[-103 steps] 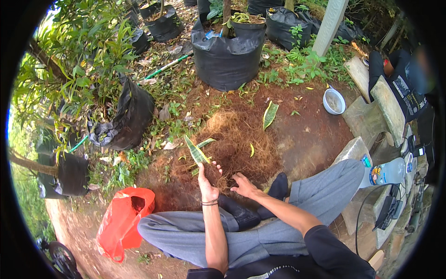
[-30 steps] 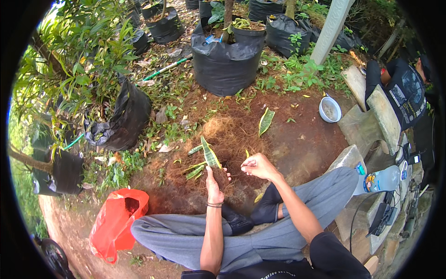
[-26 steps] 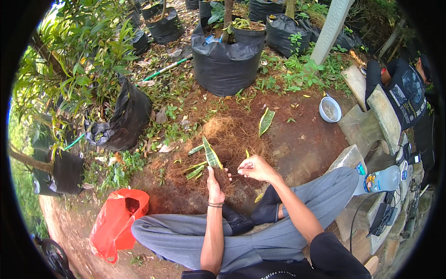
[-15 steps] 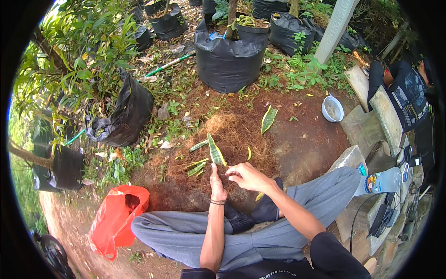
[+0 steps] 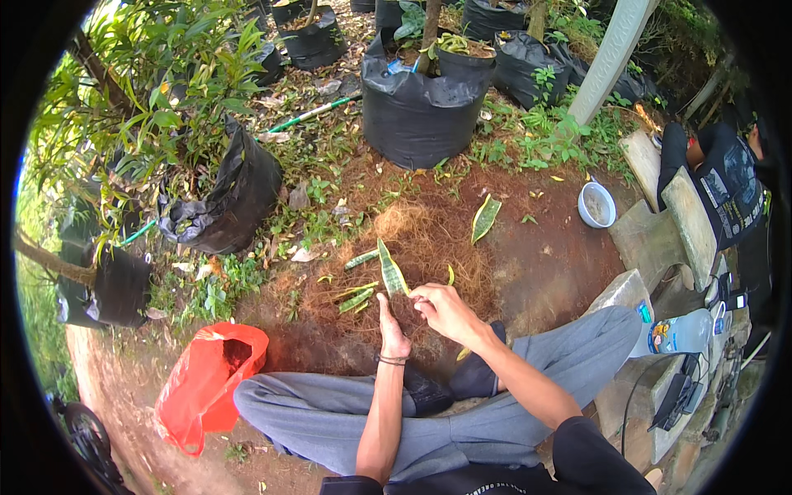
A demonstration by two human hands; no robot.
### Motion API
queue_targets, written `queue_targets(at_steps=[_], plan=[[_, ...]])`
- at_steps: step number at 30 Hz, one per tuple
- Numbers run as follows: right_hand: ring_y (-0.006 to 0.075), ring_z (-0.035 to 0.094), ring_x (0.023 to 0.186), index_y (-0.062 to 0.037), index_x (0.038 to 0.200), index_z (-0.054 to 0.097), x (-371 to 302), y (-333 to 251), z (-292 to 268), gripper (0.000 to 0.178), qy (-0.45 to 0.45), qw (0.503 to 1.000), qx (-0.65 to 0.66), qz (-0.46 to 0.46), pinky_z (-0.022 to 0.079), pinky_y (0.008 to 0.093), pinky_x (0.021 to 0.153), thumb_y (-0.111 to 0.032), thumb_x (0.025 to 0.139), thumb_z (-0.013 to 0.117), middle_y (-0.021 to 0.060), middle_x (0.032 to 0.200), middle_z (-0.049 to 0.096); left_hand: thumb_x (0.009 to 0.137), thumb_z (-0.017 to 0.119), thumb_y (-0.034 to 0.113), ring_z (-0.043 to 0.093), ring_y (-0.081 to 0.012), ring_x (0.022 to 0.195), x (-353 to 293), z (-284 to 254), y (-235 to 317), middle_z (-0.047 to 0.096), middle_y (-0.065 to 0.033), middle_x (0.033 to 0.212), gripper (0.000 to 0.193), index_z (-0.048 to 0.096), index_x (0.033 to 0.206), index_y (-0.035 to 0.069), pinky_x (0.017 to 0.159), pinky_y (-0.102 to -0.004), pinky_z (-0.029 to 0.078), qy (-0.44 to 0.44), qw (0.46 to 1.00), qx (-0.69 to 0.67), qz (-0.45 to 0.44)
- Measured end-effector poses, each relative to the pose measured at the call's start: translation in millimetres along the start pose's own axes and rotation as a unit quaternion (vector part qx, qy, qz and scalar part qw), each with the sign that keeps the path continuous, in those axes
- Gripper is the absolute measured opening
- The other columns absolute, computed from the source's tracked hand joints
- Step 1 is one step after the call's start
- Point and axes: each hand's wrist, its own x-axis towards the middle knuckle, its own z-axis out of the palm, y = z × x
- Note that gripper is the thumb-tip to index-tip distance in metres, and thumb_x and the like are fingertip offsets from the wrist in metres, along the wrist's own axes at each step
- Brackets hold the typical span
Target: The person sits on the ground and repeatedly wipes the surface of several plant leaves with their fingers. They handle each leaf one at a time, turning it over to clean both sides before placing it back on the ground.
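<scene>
A snake plant leaf piece [image 5: 391, 271], green with yellow edges and a pointed tip, stands upright before me. My right hand [image 5: 445, 313] pinches its lower right corner between closed fingertips. Just below the leaf, my left hand [image 5: 393, 332] is open, its thumb raised apart from the leaf; some of its fingers are hard to see. Beyond my hands lies a heap of brown fibre [image 5: 412, 224]. Cut leaf pieces [image 5: 356, 299] rest on its left side, and another leaf piece [image 5: 486, 219] lies at its far right.
An open red plastic bag [image 5: 206, 379] stands on my left. Black planter bags [image 5: 425, 120] with plants line the far side. At the right are a pale bowl [image 5: 596, 205], concrete slabs [image 5: 648, 235], a large water bottle [image 5: 683, 332] and a seated person [image 5: 726, 181].
My left hand has loosened from the leaf's base and its thumb has moved away. My right hand now has the leaf's lower corner. The view has shifted slightly.
</scene>
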Motion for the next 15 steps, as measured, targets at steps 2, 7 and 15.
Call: queue_targets(at_steps=[2, 7, 15], plan=[[0.0262, 0.068, 0.082, 0.0063, 0.102, 0.063, 1.1, 1.6, 2.9, 0.021, -0.015, 0.998, 0.042, 0.039, 0.053, 0.036, 0.069, 0.006, 0.081, 0.058, 0.0217, 0.093, 0.067, 0.096, 0.039, 0.052, 0.06, -0.0176, 0.092, 1.6, 0.5, 0.4, 0.064, -0.0038, 0.103, 0.049, 0.058, 0.112, 0.01, 0.082, -0.0343, 0.049, 0.024, 1.0, -0.01, 0.001], [0.0238, 0.064, 0.079, 0.0027, 0.105, 0.063, 3.1, 4.9, 2.6, 0.03, -0.04, 0.999, -0.012, 0.016, 0.052, 0.0359, 0.07, -0.009, 0.078, 0.07, 0.0164, 0.093, 0.065, 0.097, 0.039, 0.047, 0.062, -0.0183, 0.089, 1.9, 1.7, 2.6, 0.065, -0.0053, 0.1, 0.045, 0.058, 0.112, 0.008, 0.081, -0.0352, 0.05, 0.088, 0.996, 0.006, -0.02], [0.0233, 0.052, 0.096, -0.0101, 0.129, 0.046, 1.8, 11.5, 7.4, 0.071, -0.031, 0.998, -0.047, 0.014, 0.045, 0.0379, 0.086, -0.023, 0.069, 0.081, 0.0097, 0.105, 0.051, 0.096, 0.045, 0.048, 0.063, -0.0163, 0.079, -8.5, 11.2, 6.0, 0.064, -0.0047, 0.096, 0.045, 0.058, 0.113, 0.009, 0.073, -0.0302, 0.052, 0.012, 0.999, 0.041, 0.01]])
